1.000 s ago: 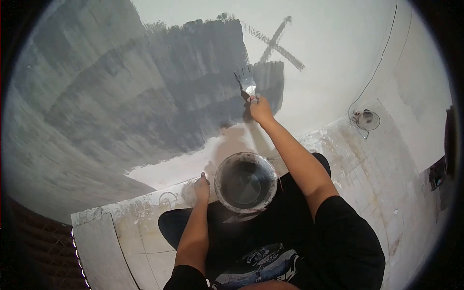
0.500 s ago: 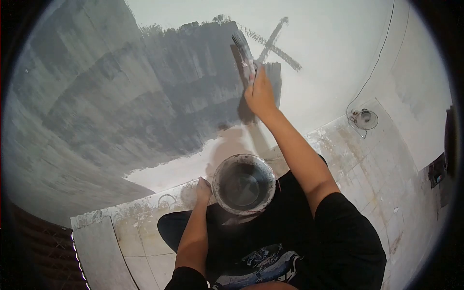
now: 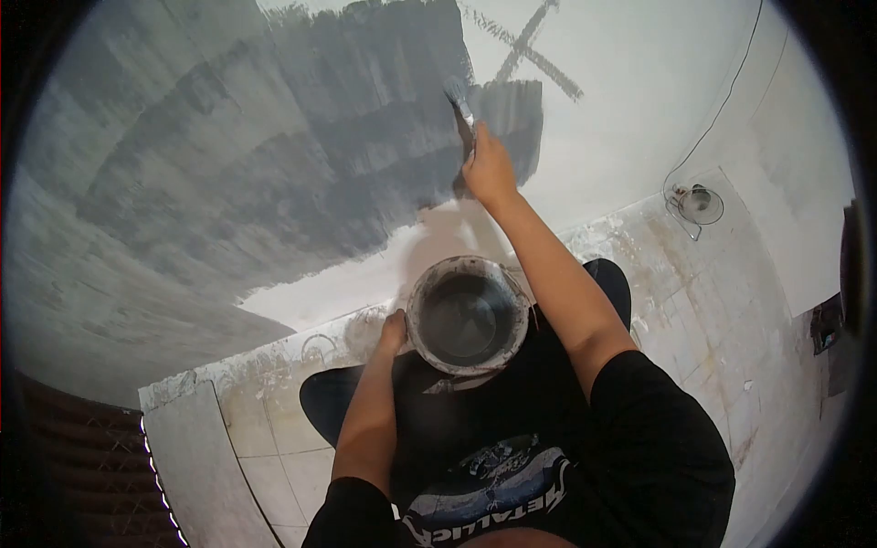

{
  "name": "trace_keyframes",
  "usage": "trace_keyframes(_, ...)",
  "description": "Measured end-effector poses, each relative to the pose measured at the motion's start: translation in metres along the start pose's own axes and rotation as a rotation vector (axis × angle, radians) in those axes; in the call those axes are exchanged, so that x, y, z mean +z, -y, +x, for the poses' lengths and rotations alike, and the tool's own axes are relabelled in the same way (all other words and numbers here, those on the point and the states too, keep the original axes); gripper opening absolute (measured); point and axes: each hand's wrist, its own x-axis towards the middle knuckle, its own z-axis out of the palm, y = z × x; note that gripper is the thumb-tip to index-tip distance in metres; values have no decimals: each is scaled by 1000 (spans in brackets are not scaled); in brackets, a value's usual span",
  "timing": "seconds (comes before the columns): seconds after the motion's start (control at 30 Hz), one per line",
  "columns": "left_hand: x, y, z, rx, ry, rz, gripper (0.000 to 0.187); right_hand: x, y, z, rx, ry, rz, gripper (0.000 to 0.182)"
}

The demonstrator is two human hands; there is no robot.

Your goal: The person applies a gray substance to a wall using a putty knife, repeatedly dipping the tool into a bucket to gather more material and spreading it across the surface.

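A paintbrush is gripped in my right hand, its bristles up against the grey-painted part of the wall. My left hand is closed at the left side of a paint bucket, holding it in front of my body. Grey paint lies inside the bucket, and its rim is smeared. To the right of the brush, a grey painted cross marks the white wall.
At the wall's foot on the right stands a round clear container, with a dark cable running up from it. Stained floor tiles surround my legs. A flat grey board lies at the lower left.
The view has tilted down, so the wall marks sit higher. My right hand has brought the brush lower on the wall, its bristles now seen from a different angle.
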Motion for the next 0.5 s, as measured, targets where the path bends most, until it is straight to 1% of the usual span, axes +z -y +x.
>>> trace_keyframes(0.07, -12, -17, -2, -231, 143, -208, 37, -5, -2, -6, 34, 68, -10, 40)
trace_keyframes(0.17, -13, -17, 1, -413, 34, -378, 39, -18, -3, 2, 68, 165, -1, 37)
trace_keyframes(0.2, -12, -15, 3, -504, -24, -379, 43, -20, -5, 3, 75, 190, -13, 37)
trace_keyframes(0.3, -11, -10, 1, -529, 7, -222, 48, -28, -11, 4, 85, 226, -91, 33)
trace_keyframes(0.33, -8, 0, 2, -432, 17, -102, 47, -29, -10, 5, 84, 226, -119, 31)
trace_keyframes(0.37, -4, 9, 2, -384, -38, -47, 46, -32, -10, 6, 116, 286, -168, 28)
trace_keyframes(0.43, -6, -2, -2, -282, -151, 66, 46, -39, -10, 9, 181, 403, -264, 24)
trace_keyframes(0.47, -8, -7, -4, -322, -171, 25, 43, -41, -9, 9, 182, 374, -241, 23)
trace_keyframes(0.5, -13, -15, -6, -283, -177, 24, 43, -49, -2, 7, 181, 345, -220, 22)
